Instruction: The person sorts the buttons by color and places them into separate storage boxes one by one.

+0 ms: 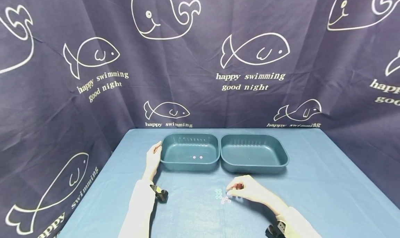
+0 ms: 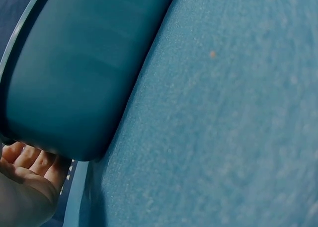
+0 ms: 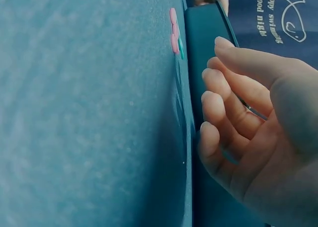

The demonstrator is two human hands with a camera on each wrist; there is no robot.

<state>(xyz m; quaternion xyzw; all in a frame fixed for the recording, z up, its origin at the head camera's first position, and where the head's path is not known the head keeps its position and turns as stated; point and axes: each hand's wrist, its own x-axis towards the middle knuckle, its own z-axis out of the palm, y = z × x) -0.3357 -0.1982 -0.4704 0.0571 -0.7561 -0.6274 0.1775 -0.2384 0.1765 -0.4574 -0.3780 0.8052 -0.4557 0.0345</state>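
My left hand [image 1: 153, 160] rests against the outer left end of the left teal tray [image 1: 190, 167]. In the left wrist view, its fingers [image 2: 42, 162] lie along the tray's end wall, below the rim. Over the cloth my right hand [image 1: 248, 188] hangs with loosely bent fingers, nothing visible between thumb and fingertips. Just left of it lie a cluster of small round green pieces [image 1: 218, 193] and several pink ones [image 1: 225, 200]. Pale purple pieces [image 1: 239, 197] show beneath the right hand, partly hidden. Inside the left tray sit two small pale ring-like pieces [image 1: 197, 157].
A second teal tray [image 1: 254, 169] stands right beside the first, their ends close together. Both are toward the back of the table, which has a light blue cloth [image 1: 187, 210]. A dark printed curtain [image 1: 200, 64] hangs behind and along the sides.
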